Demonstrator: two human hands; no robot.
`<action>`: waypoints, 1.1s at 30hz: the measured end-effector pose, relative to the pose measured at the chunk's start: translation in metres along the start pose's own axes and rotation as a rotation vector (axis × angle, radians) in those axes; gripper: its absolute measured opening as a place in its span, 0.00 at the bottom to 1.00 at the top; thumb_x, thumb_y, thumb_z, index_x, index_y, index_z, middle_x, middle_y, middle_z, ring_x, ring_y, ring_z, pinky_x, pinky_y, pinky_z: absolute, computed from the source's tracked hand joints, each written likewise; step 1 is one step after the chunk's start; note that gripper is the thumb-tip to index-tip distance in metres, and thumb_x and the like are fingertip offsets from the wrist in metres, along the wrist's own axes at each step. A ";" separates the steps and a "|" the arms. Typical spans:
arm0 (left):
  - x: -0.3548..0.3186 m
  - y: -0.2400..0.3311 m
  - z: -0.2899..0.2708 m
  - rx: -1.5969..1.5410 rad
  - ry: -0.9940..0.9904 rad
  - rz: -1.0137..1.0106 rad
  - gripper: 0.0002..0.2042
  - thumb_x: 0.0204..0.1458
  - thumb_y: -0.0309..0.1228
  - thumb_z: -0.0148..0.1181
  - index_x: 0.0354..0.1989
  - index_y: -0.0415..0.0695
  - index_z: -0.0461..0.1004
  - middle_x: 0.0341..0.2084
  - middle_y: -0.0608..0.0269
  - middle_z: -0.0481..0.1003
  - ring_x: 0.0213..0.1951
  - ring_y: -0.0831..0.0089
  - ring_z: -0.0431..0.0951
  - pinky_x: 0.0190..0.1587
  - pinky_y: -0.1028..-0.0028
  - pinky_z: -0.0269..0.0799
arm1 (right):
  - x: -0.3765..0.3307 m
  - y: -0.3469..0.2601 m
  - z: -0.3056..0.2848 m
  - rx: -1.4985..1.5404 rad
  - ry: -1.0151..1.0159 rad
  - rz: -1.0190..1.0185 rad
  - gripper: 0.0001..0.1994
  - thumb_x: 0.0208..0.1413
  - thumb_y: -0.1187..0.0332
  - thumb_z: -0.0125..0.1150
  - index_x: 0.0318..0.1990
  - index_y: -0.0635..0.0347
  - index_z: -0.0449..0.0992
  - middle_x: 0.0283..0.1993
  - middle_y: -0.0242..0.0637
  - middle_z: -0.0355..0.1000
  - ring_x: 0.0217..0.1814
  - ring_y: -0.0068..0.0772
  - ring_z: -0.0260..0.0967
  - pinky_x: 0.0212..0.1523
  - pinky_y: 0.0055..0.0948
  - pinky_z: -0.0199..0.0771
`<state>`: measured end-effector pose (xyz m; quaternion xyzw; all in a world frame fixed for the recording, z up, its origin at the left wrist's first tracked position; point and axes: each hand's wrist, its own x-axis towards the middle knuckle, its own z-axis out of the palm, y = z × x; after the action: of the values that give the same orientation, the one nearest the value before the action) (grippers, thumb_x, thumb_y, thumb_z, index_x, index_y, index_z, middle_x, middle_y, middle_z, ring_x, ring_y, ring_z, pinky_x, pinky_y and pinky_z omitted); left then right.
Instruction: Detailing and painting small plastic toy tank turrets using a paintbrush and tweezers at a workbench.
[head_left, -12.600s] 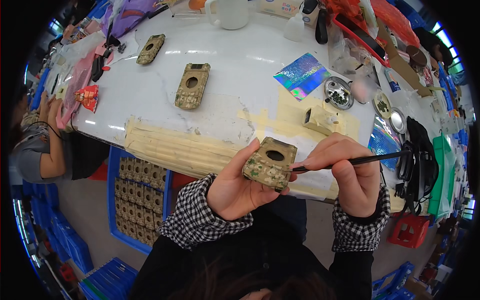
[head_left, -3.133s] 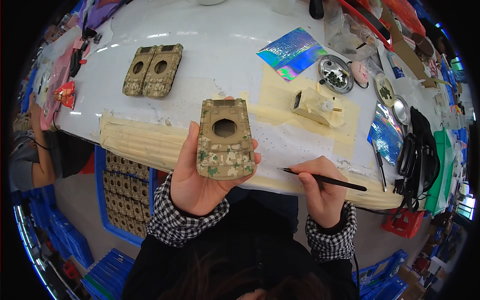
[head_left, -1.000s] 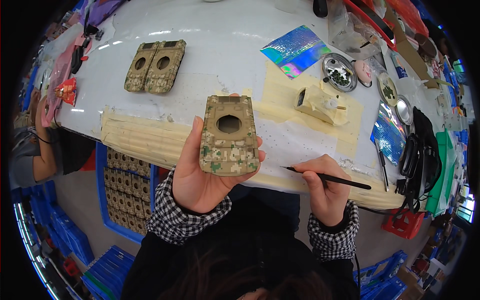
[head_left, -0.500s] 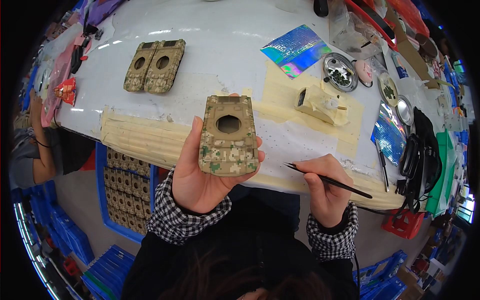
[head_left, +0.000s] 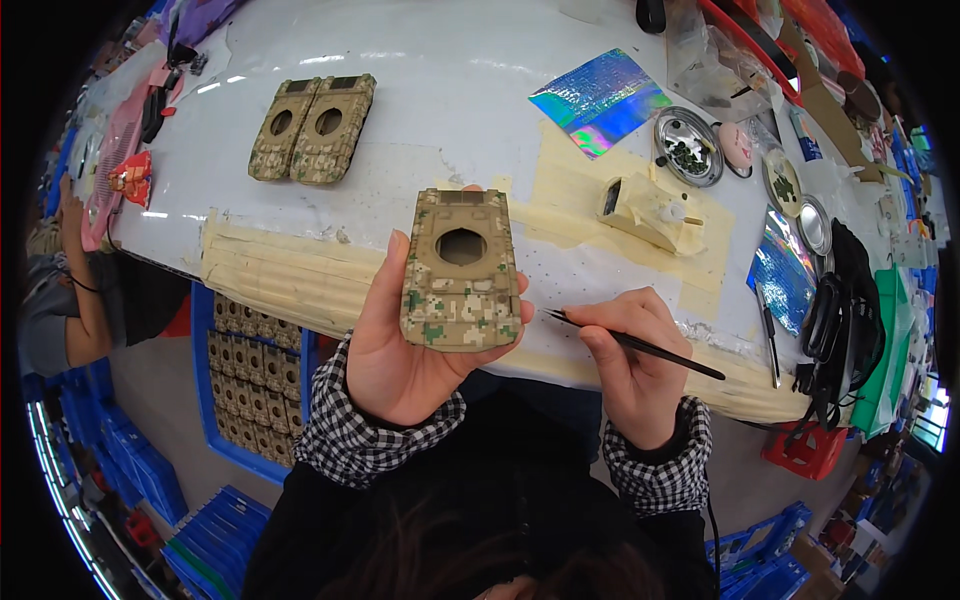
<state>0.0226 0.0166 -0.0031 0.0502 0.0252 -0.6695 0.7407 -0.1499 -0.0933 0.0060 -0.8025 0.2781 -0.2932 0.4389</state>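
Note:
My left hand point(head_left: 385, 355) holds a toy tank hull point(head_left: 462, 310) in pixelled tan, green and white camouflage. Its top faces up, showing a round hole and a dark grille at the far end. Fingers wrap its right side and the thumb presses its left. In my right hand point(head_left: 640, 365) is a pair of slim black tweezers point(head_left: 665, 357), their fine tips pointing left, just short of the hull's right edge. Whether the tips grip anything is too small to tell. Two similar tank hulls point(head_left: 331, 130) lie side by side at the far left of the table.
A tape-covered block point(head_left: 650, 220), a metal dish point(head_left: 705, 165) of small dark green parts and shiny holographic sheets point(head_left: 600, 100) lie at the right. A pen point(head_left: 769, 335) rests near a black bag. Below left stands a blue crate point(head_left: 208, 400) of hulls; another person's arm point(head_left: 85, 300) is far left.
My right hand with the tweezers has moved left, bringing the tips closer to the hull. My left hand and the hull have barely moved.

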 end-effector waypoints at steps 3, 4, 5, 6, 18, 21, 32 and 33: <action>0.000 0.001 0.000 0.001 0.009 0.002 0.28 0.62 0.52 0.26 0.66 0.50 0.45 0.50 0.42 0.66 0.50 0.52 0.72 0.48 0.62 0.76 | 0.001 0.001 0.001 -0.006 -0.008 -0.014 0.06 0.46 0.73 0.66 0.33 0.61 0.79 0.26 0.31 0.73 0.29 0.29 0.62 0.29 0.24 0.64; 0.001 0.001 0.000 0.000 0.012 0.003 0.28 0.62 0.52 0.26 0.66 0.50 0.45 0.50 0.42 0.66 0.50 0.52 0.72 0.48 0.62 0.76 | 0.001 0.001 0.001 -0.007 -0.009 -0.019 0.06 0.46 0.73 0.66 0.33 0.61 0.79 0.26 0.31 0.73 0.29 0.29 0.62 0.29 0.24 0.64; 0.001 0.001 0.000 0.003 0.009 0.004 0.28 0.62 0.52 0.26 0.66 0.50 0.44 0.49 0.42 0.66 0.50 0.52 0.72 0.48 0.62 0.76 | 0.001 0.001 0.001 -0.008 -0.011 -0.023 0.06 0.46 0.73 0.66 0.33 0.61 0.79 0.26 0.31 0.73 0.29 0.29 0.62 0.29 0.24 0.64; 0.001 0.001 0.000 0.007 0.005 0.006 0.28 0.62 0.52 0.25 0.66 0.50 0.44 0.49 0.42 0.66 0.50 0.52 0.72 0.48 0.62 0.76 | 0.001 0.002 0.001 -0.015 -0.015 -0.023 0.06 0.46 0.73 0.66 0.33 0.61 0.79 0.26 0.31 0.73 0.29 0.29 0.62 0.29 0.24 0.64; 0.001 0.003 -0.002 0.020 0.008 0.013 0.27 0.62 0.51 0.25 0.66 0.50 0.44 0.49 0.42 0.66 0.49 0.53 0.73 0.47 0.63 0.77 | 0.000 0.002 0.001 -0.021 -0.022 -0.018 0.05 0.45 0.74 0.66 0.32 0.60 0.79 0.27 0.30 0.74 0.29 0.30 0.62 0.30 0.25 0.65; 0.001 0.003 -0.002 0.022 0.007 0.013 0.27 0.62 0.51 0.25 0.66 0.50 0.44 0.49 0.42 0.66 0.49 0.53 0.73 0.47 0.63 0.77 | 0.000 0.002 0.000 -0.031 -0.022 -0.028 0.05 0.46 0.73 0.66 0.32 0.60 0.79 0.27 0.30 0.74 0.29 0.30 0.62 0.31 0.25 0.65; 0.000 0.004 -0.001 0.025 0.010 0.007 0.29 0.62 0.51 0.25 0.64 0.44 0.49 0.50 0.41 0.66 0.50 0.53 0.72 0.48 0.62 0.76 | -0.001 0.003 -0.004 0.015 0.015 -0.026 0.05 0.47 0.73 0.65 0.33 0.61 0.79 0.27 0.32 0.73 0.30 0.29 0.63 0.31 0.24 0.65; 0.000 0.004 -0.001 0.020 0.007 0.010 0.29 0.62 0.51 0.25 0.64 0.44 0.48 0.50 0.41 0.66 0.50 0.52 0.72 0.49 0.62 0.76 | 0.000 0.003 -0.004 0.013 0.008 -0.031 0.05 0.47 0.73 0.65 0.33 0.61 0.79 0.27 0.32 0.73 0.30 0.29 0.63 0.30 0.24 0.65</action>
<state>0.0262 0.0170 -0.0042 0.0600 0.0206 -0.6658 0.7434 -0.1535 -0.0965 0.0051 -0.8028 0.2655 -0.3047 0.4384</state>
